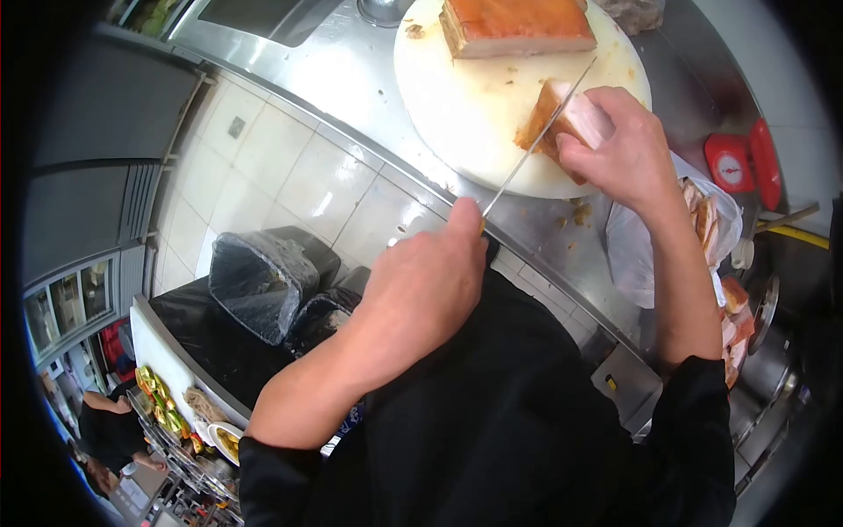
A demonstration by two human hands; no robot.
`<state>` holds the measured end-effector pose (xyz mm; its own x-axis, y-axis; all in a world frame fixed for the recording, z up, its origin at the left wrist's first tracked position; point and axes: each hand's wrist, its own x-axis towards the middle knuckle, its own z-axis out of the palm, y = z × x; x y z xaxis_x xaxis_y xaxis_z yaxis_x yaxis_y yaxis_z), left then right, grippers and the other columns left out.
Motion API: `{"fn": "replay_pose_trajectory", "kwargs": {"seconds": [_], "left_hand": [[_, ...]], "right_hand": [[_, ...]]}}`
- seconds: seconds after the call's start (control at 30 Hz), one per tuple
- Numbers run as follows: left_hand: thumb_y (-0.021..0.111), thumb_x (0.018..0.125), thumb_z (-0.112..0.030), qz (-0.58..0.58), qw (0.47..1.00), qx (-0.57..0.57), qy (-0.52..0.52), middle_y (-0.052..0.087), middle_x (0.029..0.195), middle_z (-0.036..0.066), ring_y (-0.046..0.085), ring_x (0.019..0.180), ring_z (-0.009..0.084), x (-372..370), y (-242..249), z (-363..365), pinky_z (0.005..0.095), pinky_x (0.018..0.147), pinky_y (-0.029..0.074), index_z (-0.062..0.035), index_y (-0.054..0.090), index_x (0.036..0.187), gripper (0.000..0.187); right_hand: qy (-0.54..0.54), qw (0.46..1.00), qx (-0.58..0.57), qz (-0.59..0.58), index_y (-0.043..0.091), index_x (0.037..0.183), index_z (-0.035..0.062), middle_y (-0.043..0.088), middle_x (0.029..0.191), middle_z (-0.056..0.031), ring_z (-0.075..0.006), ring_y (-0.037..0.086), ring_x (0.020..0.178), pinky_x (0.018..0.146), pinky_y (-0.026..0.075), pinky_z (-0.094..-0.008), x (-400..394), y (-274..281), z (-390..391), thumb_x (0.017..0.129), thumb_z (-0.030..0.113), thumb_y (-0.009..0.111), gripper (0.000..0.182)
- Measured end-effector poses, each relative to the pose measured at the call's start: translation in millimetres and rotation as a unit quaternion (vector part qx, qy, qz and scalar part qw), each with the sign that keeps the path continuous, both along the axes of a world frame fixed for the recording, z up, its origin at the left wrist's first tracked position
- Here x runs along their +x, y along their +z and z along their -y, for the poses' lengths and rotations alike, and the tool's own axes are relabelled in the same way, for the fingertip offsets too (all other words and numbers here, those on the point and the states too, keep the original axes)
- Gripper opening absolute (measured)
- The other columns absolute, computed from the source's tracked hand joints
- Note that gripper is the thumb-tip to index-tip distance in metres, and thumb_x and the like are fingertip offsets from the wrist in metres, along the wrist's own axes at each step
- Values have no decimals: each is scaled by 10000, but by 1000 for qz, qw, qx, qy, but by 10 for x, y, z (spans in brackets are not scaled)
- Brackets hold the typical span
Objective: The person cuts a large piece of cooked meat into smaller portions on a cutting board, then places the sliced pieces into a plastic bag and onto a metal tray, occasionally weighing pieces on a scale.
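My left hand [430, 277] is closed around the handle of a long thin knife [528, 156]. The blade slants up and to the right, overlapping a smaller chunk of roast pork [580, 121] in this view. That chunk has a pale cut face and browned sides, and the fingers and thumb of my right hand [625, 145] grip it from the right. Beneath both lies a round white cutting board [457, 132]. A larger slab of roast pork [520, 31] with glossy orange skin rests at the board's far side. My left fingers hide most of the handle.
A white plastic bag [630, 259] with pork pieces [702, 215] lies right of the board on the steel counter [342, 88]. Beyond it stands a red scale [729, 164]. A lined bin [255, 281] is at left on the floor side. Another person [110, 430] stands far lower left.
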<state>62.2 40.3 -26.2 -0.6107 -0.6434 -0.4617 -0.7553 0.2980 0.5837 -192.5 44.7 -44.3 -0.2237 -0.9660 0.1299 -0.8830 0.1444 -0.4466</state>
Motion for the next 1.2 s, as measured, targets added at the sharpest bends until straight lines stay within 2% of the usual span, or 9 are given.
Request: {"fn": "replay_pose_trajectory", "kwargs": {"seconds": [0.17,0.27,0.47,0.63,0.73,0.87,0.9,1.03,1.2], "left_hand": [[522,1032,-200,27,1000,9,9,656,749,315,642,777,537,-322,-144,154,615,721,491,8,433,1073,229],[516,1034,-212,12,1000,0,-11,664,767,318,653,783,532,-176,-183,97,611,718,503,1,427,1091,238],[514,1042,-229,116,991,64,-19,667,756,298,654,767,529,355,126,-145,619,698,508,-18,410,1123,249],[544,1034,-259,57,997,38,-35,675,812,311,662,860,518,-109,-250,260,570,780,518,15,447,1173,323],[570,1024,-286,41,997,55,-36,679,840,311,665,888,508,-113,-267,526,549,797,516,17,482,1184,354],[579,1019,-300,26,999,40,-24,681,837,301,660,877,512,-53,-285,520,552,780,511,1,508,1165,342],[576,1019,-295,20,999,42,-11,679,832,301,656,871,515,-30,-278,432,558,776,509,-1,504,1159,334],[593,1006,-241,-51,998,21,38,672,790,283,645,764,512,45,-294,117,585,687,499,-13,468,1140,292],[632,983,-219,-145,987,-23,60,674,764,247,658,716,482,-16,-173,-15,557,646,521,-20,466,1171,320]], "right_hand": [[-27,999,30,31,698,1044,-49,699,1003,-231,-383,700,895,832,560,-433,53,56,13,714,274,785,471],[-43,997,48,42,697,1053,-52,703,1011,-229,-374,706,886,823,564,-427,88,98,22,714,280,778,482],[-26,998,50,34,695,1073,-57,707,1019,-231,-377,704,899,839,563,-419,-13,12,16,710,290,775,508],[-6,997,63,53,693,1113,-29,703,1065,-222,-373,690,963,889,547,-413,-38,58,25,695,275,775,524],[196,975,98,29,685,1174,22,666,1244,-177,-334,650,1114,1000,514,-409,-280,153,69,687,190,771,523],[238,968,78,-18,582,1398,105,518,1441,-240,-422,481,1311,1134,403,-508,-311,434,-144,679,251,794,764],[223,974,20,-16,510,1420,38,542,1381,-240,-387,533,1258,1102,432,-477,-315,301,-212,697,256,825,817],[36,998,-40,37,502,1276,-31,575,1190,-191,-347,617,1107,971,505,-408,-42,-30,-282,692,226,870,737],[52,997,-44,42,505,1214,-18,566,1142,-184,-334,610,1050,929,509,-402,-91,-98,-297,679,199,866,681]]}}
